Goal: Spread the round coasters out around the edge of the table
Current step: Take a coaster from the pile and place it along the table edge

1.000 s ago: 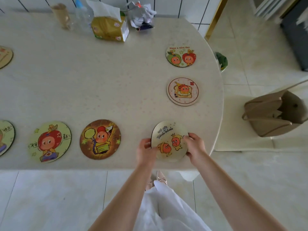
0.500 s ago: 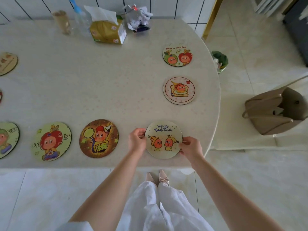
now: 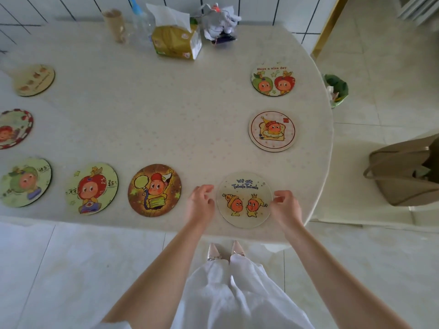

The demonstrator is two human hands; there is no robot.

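Several round cartoon coasters lie flat around the rim of the pale table (image 3: pixel 166 115). The "we are Twinkle Twinkle" coaster (image 3: pixel 244 200) rests near the front right edge. My left hand (image 3: pixel 200 203) hovers just left of it and my right hand (image 3: pixel 286 207) just right of it, both with fingers apart and off the coaster. To the left lie the brown coaster (image 3: pixel 154 190), the red-hat coaster (image 3: pixel 91 188) and a green one (image 3: pixel 25 182). Along the right edge sit the toast coaster (image 3: pixel 272 131) and the "Have a nice day" coaster (image 3: pixel 273 80).
At the back of the table stand a tissue pack (image 3: pixel 177 41), a clear bottle (image 3: pixel 140 22), a paper cup (image 3: pixel 114 25) and a grey bundle (image 3: pixel 219 24). Two more coasters (image 3: pixel 15 128) lie at the left. On the floor at right are a tan bag (image 3: pixel 403 172) and a small bin (image 3: pixel 336 90).
The Twinkle coaster went from tilted in both hands to flat on the table. Both hands have let go and drawn slightly apart from it.
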